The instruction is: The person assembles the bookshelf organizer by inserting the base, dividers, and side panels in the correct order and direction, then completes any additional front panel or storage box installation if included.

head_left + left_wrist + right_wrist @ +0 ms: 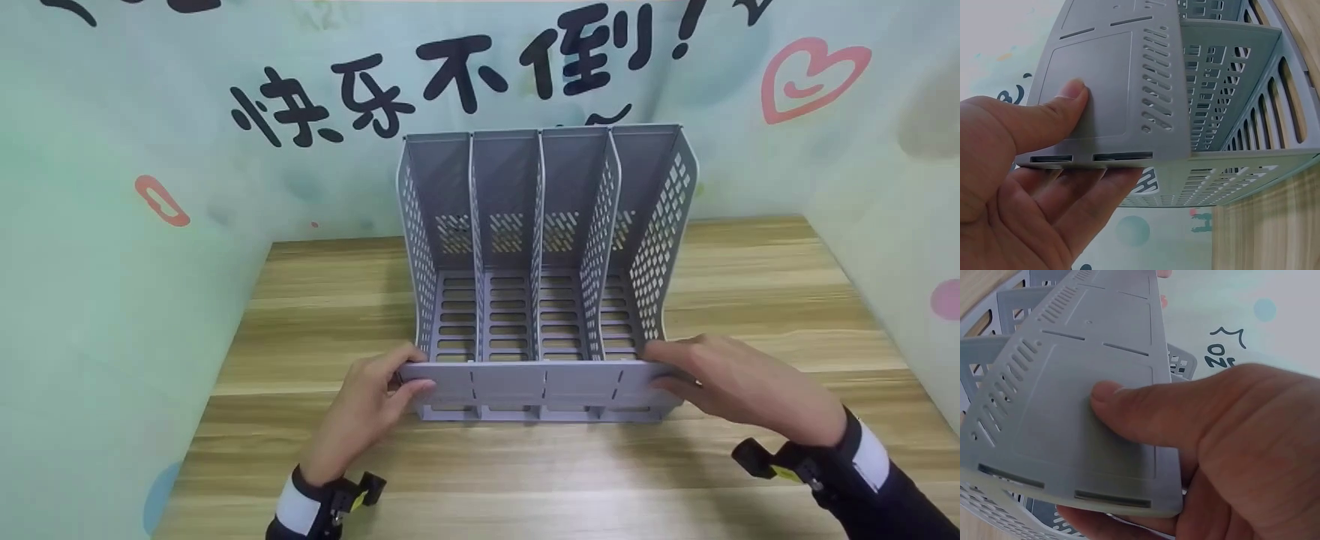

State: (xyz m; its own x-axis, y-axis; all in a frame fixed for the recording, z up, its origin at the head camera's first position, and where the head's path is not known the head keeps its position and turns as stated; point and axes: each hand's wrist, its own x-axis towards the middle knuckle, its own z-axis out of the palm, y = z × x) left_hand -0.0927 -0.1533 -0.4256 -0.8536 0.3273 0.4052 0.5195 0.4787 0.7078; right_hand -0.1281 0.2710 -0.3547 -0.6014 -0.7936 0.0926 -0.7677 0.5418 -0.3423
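A grey plastic file organizer with several upright compartments stands on the wooden table, its slatted floor and perforated dividers visible from above. Across its front runs a low panel with narrow slots. My left hand grips the left end of this panel, and my right hand grips the right end. In the left wrist view, the thumb lies flat on the panel's outer face while the fingers reach round the side edge. The right wrist view has the thumb pressed on the panel likewise, its other fingers partly hidden behind.
The wood-grain table extends on both sides of the organizer and in front of it. A pale printed backdrop with black characters rises behind and at the sides. A small camera is strapped to each wrist.
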